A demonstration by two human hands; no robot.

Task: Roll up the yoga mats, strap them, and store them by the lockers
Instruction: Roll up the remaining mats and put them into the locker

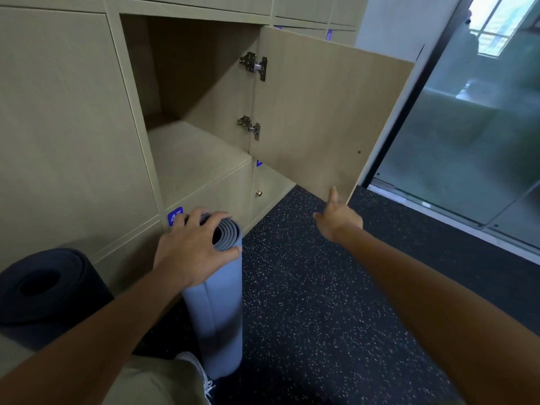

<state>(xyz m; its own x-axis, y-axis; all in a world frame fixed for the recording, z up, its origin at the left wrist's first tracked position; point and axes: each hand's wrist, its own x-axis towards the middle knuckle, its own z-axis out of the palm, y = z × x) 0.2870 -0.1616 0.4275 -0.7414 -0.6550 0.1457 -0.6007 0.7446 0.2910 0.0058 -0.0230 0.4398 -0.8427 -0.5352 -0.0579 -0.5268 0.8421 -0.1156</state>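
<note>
A rolled light-blue yoga mat [222, 311] stands upright on the dark speckled floor in front of the lockers. My left hand [193, 247] grips its top end, fingers curled over the rim. A second rolled mat, dark navy [49, 290], leans against the lockers at the lower left. My right hand [336, 217] reaches out with straight fingers, one fingertip touching the lower corner of an open locker door [327, 118]. The compartment behind the door [193, 153] shows nothing inside.
Closed beige locker doors [64, 127] fill the left side and the row below, one with a blue number tag [174, 216]. A small brass knob [258, 193] sits on a lower door. A frosted glass partition [473, 135] with a black frame stands at right. My shoe [198, 375] is beside the mat's base.
</note>
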